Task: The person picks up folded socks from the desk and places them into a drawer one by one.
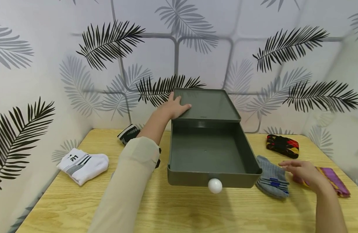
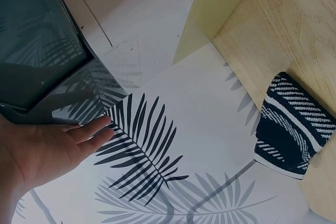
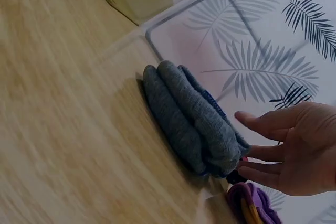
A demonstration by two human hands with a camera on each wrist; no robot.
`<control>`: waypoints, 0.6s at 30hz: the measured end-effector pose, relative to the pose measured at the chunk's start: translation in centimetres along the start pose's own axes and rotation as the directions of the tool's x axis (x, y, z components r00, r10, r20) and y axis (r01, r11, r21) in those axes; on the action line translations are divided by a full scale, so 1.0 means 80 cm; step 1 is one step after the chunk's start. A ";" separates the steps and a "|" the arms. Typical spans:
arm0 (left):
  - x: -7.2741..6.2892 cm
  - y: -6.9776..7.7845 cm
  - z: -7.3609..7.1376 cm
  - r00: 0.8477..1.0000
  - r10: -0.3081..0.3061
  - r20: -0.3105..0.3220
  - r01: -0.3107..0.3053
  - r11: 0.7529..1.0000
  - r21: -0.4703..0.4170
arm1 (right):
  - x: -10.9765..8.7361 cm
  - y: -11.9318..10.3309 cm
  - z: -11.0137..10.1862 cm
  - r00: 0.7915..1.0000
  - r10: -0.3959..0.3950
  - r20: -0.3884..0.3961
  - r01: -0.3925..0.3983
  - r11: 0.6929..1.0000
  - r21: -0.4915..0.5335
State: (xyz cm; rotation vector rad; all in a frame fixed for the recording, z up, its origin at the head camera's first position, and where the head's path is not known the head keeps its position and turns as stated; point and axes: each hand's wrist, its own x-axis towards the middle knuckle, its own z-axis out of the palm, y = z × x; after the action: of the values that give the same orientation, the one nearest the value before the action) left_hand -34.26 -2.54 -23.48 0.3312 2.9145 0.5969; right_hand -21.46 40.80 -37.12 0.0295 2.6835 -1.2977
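A dark grey-green box point(image 1: 206, 178) with a white knob point(image 1: 215, 185) on its front stands mid-table, its inside bare. Its flat top panel point(image 1: 206, 103) sits over the back part. My left hand point(image 1: 176, 108) rests on that panel's left edge, fingers spread; the left wrist view shows the hand point(image 2: 44, 150) beside the box. My right hand point(image 1: 302, 173) hovers at the right, fingers loosely extended, between a folded grey sock point(image 1: 272, 178) and a purple and yellow sock point(image 1: 334, 181). In the right wrist view, its fingertips are right at the grey sock point(image 3: 194, 119).
Left of the box lies a white sock with black stripes point(image 1: 82, 165). A black and white patterned sock point(image 2: 296, 124) lies behind my left arm. A black, red and yellow sock point(image 1: 282, 145) is at the back right. A leaf-patterned wall point(image 1: 225, 64) closes off the back.
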 end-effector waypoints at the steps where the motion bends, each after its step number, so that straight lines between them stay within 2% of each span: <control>1: 0.000 0.000 0.000 1.000 0.001 -0.003 -0.001 1.000 0.004 | 0.001 0.003 0.002 1.000 -0.005 0.019 0.006 0.997 -0.070; 2: 0.001 0.001 0.000 1.000 0.002 -0.005 -0.002 1.000 0.006 | 0.003 0.005 0.003 0.999 -0.009 0.047 0.014 0.993 -0.121; 5: 0.000 0.001 0.001 1.000 0.000 -0.008 0.000 1.000 0.010 | 0.007 0.010 0.008 0.990 -0.036 0.139 0.060 0.983 -0.174; 8: 0.000 0.001 0.001 1.000 -0.001 -0.011 0.001 1.000 0.009 | 0.009 0.013 0.015 0.979 -0.064 0.193 0.100 0.978 -0.183; 15: -0.001 0.002 0.000 1.000 0.002 -0.008 -0.002 1.000 0.009 | 0.014 0.014 0.026 0.972 -0.175 0.156 0.207 0.952 -0.224; 18: -0.001 0.002 -0.001 1.000 -0.002 0.000 0.002 1.000 0.003 | 0.015 0.015 0.026 0.971 -0.186 0.151 0.216 0.952 -0.217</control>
State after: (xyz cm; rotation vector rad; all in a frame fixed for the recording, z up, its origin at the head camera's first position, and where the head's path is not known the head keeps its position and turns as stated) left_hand -34.16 -2.42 -23.36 0.3282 2.9158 0.5931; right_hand -22.23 39.85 -39.52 -0.3533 2.7618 -0.9848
